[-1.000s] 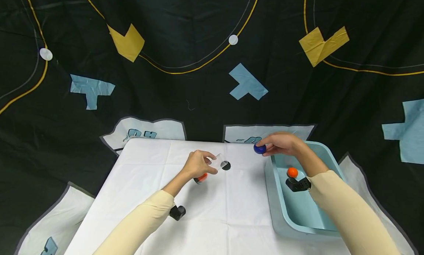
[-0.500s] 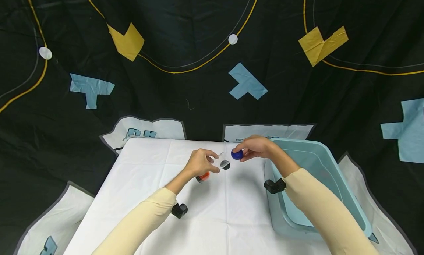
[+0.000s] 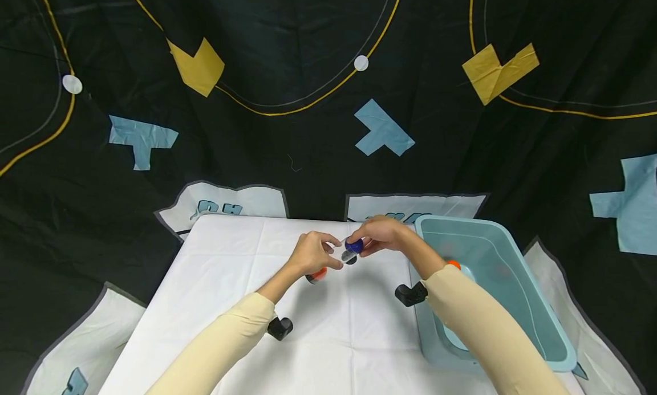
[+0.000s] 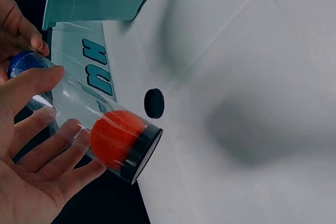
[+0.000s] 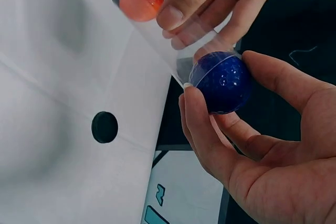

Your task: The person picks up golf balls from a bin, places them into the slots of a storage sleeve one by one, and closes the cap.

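Observation:
A clear plastic tube (image 4: pixel 79 98) with a black cap on its lower end is held tilted in my left hand (image 3: pixel 309 254), thumb on one side and fingers on the other. Inside, an orange ball (image 4: pixel 118 137) rests against the capped end. My right hand (image 3: pixel 382 235) pinches a shiny blue ball (image 5: pixel 223 82) between thumb and fingers at the tube's uncapped end. Part of the ball sits within the rim in the right wrist view. On the white-covered table, below the tube, lies a loose black cap (image 5: pixel 104 127).
To the right stands a light teal bin (image 3: pixel 500 229) holding another orange ball (image 3: pixel 454 264), partly hidden by my right sleeve (image 3: pixel 477 309). The white tablecloth (image 3: pixel 303 355) spreads under both arms. A dark curtain (image 3: pixel 287 155) with tape shapes hangs behind the table.
My right hand has carried the blue ball leftward from beside the bin to the tube's uncapped end. My left hand has shifted slightly right, still holding the tube.

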Motion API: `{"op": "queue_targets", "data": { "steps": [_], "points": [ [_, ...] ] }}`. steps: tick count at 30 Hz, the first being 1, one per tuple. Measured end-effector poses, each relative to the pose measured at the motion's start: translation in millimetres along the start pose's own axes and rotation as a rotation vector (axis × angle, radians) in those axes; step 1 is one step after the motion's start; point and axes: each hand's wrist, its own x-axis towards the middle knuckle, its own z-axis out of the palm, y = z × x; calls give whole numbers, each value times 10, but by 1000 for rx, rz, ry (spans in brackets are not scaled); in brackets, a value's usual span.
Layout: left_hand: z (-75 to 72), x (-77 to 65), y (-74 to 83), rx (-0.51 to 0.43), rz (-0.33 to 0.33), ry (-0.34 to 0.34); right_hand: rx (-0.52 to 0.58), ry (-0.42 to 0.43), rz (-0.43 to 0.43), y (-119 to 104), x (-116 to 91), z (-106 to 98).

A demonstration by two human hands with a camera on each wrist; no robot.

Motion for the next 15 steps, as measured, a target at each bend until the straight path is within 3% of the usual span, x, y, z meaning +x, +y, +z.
{"op": "queue_targets", "data": {
  "steps": [15],
  "points": [
    [2, 0, -44, 16, -2, 9, 68, -27, 7, 18, 24, 48]
  ]
}}
